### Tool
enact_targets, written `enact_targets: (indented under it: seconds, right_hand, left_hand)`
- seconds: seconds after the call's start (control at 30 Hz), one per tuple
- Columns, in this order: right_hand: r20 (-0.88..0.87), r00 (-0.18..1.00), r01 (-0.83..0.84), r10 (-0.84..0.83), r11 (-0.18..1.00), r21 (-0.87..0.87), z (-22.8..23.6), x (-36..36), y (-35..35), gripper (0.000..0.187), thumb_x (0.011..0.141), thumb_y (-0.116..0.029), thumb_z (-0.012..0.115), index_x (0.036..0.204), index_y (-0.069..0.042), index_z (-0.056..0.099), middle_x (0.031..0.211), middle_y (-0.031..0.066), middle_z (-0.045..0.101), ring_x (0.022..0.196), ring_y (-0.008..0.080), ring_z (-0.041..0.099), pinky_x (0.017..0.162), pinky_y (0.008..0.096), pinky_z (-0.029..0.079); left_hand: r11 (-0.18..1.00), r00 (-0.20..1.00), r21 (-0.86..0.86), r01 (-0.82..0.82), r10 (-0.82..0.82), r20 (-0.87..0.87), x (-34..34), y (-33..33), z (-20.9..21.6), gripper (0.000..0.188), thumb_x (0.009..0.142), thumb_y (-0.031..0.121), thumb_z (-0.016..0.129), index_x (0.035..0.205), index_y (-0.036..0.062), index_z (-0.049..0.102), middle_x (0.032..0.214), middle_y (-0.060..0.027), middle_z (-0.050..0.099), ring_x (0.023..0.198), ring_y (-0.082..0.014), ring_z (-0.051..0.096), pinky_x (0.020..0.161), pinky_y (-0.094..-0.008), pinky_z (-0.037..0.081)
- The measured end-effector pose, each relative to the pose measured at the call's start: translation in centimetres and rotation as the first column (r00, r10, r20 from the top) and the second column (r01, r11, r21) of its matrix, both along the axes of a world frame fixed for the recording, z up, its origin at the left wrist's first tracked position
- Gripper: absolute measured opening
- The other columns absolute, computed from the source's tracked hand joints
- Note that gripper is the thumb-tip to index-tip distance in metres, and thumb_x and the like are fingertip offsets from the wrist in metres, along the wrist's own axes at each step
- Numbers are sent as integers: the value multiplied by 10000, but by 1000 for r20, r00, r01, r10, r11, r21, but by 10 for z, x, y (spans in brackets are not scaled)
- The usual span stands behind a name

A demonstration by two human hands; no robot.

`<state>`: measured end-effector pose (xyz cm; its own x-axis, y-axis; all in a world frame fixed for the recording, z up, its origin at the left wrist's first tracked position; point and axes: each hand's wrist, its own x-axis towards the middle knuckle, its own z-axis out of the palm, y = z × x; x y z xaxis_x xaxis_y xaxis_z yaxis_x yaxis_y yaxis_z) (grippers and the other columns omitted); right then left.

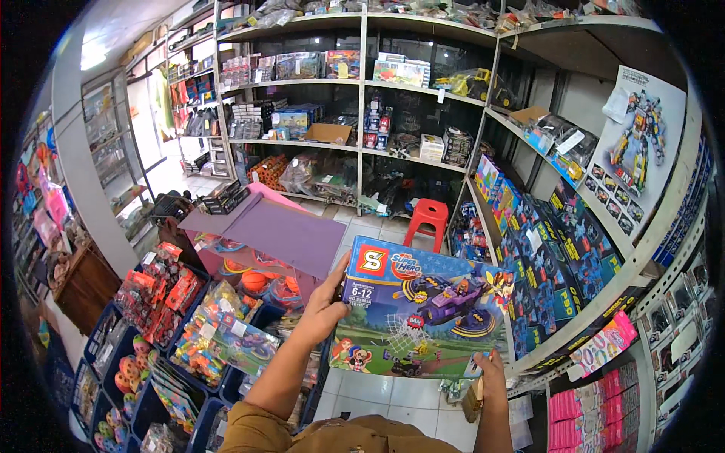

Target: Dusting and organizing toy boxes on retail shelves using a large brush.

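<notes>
A blue and green toy building-set box [393,332], printed with a purple vehicle, is held up in front of me, its picture side facing me. My left hand [327,306] grips its left edge, thumb on the front and fingers mostly hidden behind. At the lower right corner my right hand [491,374] closes on the box, thumb in front. Both forearms come up from the lower edge in brown sleeves or bare. Below and left of the box, another flat toy pack [245,347] with a similar picture lies on bagged toys.
Blue crates [215,408] of bagged toys stand at lower left. Behind them is a purple-topped table [287,230]. A red stool [427,225] stands on the tiled floor near the back shelves [294,142]. Dark blue boxes [540,260] line the right shelf.
</notes>
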<state>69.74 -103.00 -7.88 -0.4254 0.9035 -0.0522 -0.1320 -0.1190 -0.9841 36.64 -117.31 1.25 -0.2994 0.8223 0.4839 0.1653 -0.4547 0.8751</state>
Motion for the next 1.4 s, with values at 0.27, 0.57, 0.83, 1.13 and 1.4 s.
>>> enact_targets:
  seconds: [0.27,0.57,0.83,1.13,1.4]
  right_hand:
    - [-44,999,-15,18,997,72,8,-51,-8,511,757,-178,687,1203,-16,499,1086,51,583,963,150,550,846,296,418]
    - [-11,997,-75,77,989,129,16,-91,-7,562,739,-203,707,1219,-11,486,1126,58,575,1001,163,548,882,300,407]
    - [-66,989,-127,134,987,99,32,-126,-15,447,748,-114,706,1153,-15,546,1046,48,611,934,132,563,840,283,428]
    - [27,973,-228,227,959,166,53,-162,-18,505,755,-155,727,1190,-9,514,1074,41,590,958,129,545,852,290,431]
    - [81,961,-275,263,931,240,56,-168,-7,483,758,-172,736,1159,-8,524,1006,43,603,894,119,555,791,278,452]
  left_hand:
    - [999,999,2,34,-34,28,-54,-3,0,885,593,-4,433,1443,8,190,1394,-111,354,1294,-187,330,1061,-274,214]
    - [999,994,-14,-51,52,101,-84,-26,3,921,541,60,477,1427,-7,233,1393,-121,359,1302,-211,321,1059,-284,216]
    - [997,990,34,-75,71,124,-113,-48,-4,896,582,-24,431,1442,-1,181,1384,-120,358,1271,-192,368,1037,-278,262]
    - [978,959,42,-206,193,206,-134,-70,-12,903,574,23,448,1439,-8,191,1360,-124,385,1206,-192,425,1000,-273,313]
    - [965,928,-11,-260,253,275,-138,-64,-14,884,578,-3,439,1435,5,223,1253,-77,457,1088,-155,469,926,-227,346]
